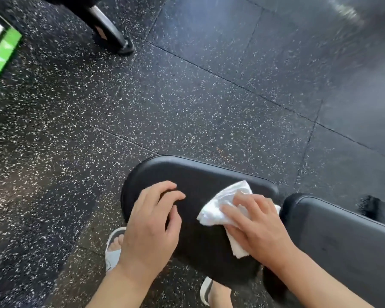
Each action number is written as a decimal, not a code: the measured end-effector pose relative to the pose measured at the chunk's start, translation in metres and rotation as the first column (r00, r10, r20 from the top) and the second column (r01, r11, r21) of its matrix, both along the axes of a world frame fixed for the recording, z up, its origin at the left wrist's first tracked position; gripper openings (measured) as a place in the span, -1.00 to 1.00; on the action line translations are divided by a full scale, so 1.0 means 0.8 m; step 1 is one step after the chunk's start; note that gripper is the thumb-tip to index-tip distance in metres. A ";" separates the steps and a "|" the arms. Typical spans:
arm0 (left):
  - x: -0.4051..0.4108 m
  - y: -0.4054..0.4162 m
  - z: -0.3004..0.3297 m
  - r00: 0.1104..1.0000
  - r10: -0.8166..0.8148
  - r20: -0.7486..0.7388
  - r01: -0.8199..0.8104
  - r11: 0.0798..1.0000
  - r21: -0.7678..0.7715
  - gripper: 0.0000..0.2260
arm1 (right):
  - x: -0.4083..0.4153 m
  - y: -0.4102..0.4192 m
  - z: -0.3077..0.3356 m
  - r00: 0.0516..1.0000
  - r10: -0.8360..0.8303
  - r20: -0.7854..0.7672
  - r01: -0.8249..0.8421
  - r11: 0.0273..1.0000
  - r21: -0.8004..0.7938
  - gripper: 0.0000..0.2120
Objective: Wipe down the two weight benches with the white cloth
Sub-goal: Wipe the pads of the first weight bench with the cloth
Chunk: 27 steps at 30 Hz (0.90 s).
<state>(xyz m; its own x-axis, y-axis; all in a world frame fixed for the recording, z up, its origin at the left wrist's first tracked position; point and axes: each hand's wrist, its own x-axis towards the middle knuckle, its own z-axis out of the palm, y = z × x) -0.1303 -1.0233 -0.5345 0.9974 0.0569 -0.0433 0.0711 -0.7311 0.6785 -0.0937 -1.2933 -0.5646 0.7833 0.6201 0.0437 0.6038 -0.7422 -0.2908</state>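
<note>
The right hand point(257, 221) presses the white cloth point(222, 207) flat onto the black seat pad point(196, 174), fingers spread fairly straight over the crumpled fabric, which sticks out beyond the fingertips and trails back under the palm. Just left of that hold, the left hand point(152, 225) rests on the same pad with fingers loosely curled, holding nothing. To the right of the cloth hand, across a narrow gap, lies the longer back pad point(342, 236). A sandalled foot point(115, 245) stands on the speckled floor point(187, 107) below the left wrist
</note>
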 end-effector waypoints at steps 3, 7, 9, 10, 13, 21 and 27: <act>0.009 -0.030 -0.010 0.999 -0.035 -0.022 0.037 0.996 0.078 -0.72 | 0.040 -0.030 0.001 0.981 -0.194 -0.003 0.194 0.980 0.036 -0.71; 0.006 -0.072 -0.031 1.000 0.002 -0.015 0.002 0.977 0.214 -0.63 | 0.089 -0.007 -0.003 0.924 -0.372 -0.086 0.374 0.928 0.005 -0.71; 0.001 -0.085 -0.041 1.000 0.028 -0.001 -0.027 0.963 0.268 -0.61 | 0.099 0.009 -0.002 0.912 -0.398 -0.100 0.395 0.918 -0.043 -0.68; 0.001 -0.088 -0.044 0.999 0.037 0.014 -0.039 0.960 0.279 -0.60 | 0.100 0.015 -0.002 0.912 -0.399 -0.098 0.397 0.917 -0.035 -0.69; 0.002 -0.087 -0.047 0.999 0.024 0.035 -0.033 0.953 0.302 -0.59 | 0.091 0.025 0.003 0.927 -0.361 -0.102 0.367 0.929 0.043 -0.74; 0.032 -0.085 -0.023 0.885 -0.462 -0.052 0.450 0.824 0.344 -0.57 | 0.055 -0.039 0.004 0.885 -0.434 -0.170 0.457 0.880 0.131 -0.70; 0.076 -0.115 -0.031 0.716 -0.698 -0.013 0.677 0.690 0.254 -0.66 | 0.038 -0.036 0.000 0.726 -0.637 -0.260 0.681 0.719 0.141 -0.69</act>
